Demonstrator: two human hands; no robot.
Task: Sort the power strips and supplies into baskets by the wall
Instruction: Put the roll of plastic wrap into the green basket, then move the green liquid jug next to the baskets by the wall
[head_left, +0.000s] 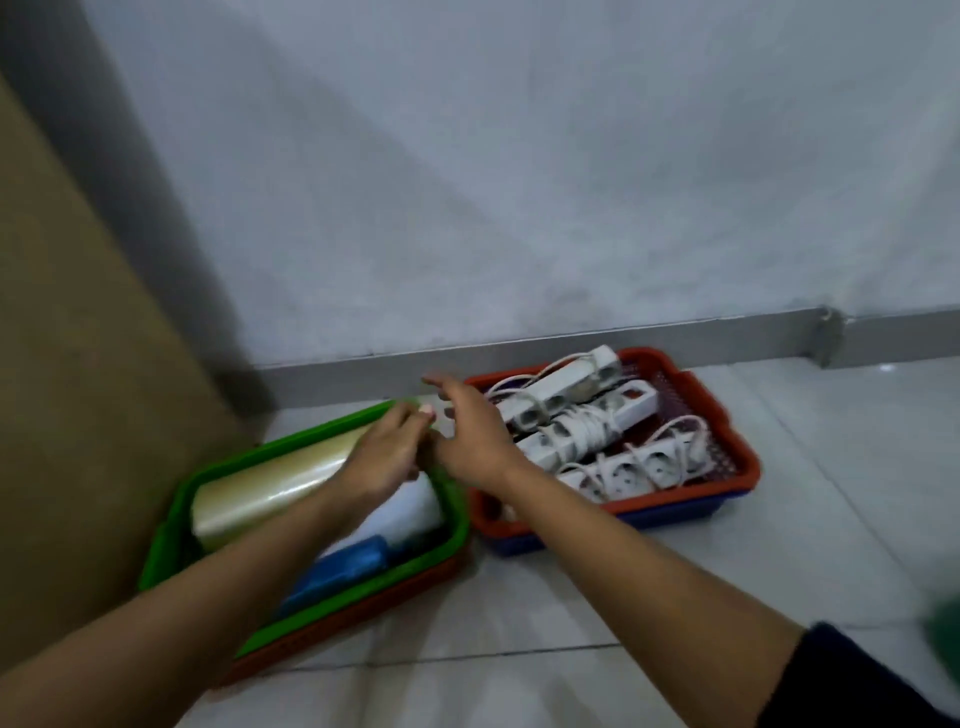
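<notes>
1. Wall (519, 156), upper 2/3 of frame, w/ grey skirting (623, 340) at its foot. Both baskets sit on the tiled floor (779, 519) just in front of it, likely so the sorted stock stays out of the walkway.
2. Brown panel (62, 364), left edge of frame. The green basket's left side lies against or just beside it; contact can't be confirmed.
3. Green basket (291, 441), lower left of centre, nested in a red-brown basket (363, 613) below it. Holds supplies: 1 clear film roll (270, 488), 1 white item (405, 514), 1 blue item (343, 571). Long items lie along the basket length, apparently for fit.
4. Red basket (727, 410), right of centre, stacked in a blue basket (675, 512). Holds 3 power strips (587, 431), cords wound round the bodies, approx. parallel, which keeps the leads from tangling.
5. Left hand (384, 457), centre frame, over the far end of the roll. Fingers curled near the green rim; blur means I can't tell if they grip anything.
6. Right hand (467, 436), centre, in the gap between baskets. Fingers extended and loosely spread, holding nothing.
7. Judgement: sorting looks near complete; hands appear to be trimming the green basket's position or contents.
</notes>
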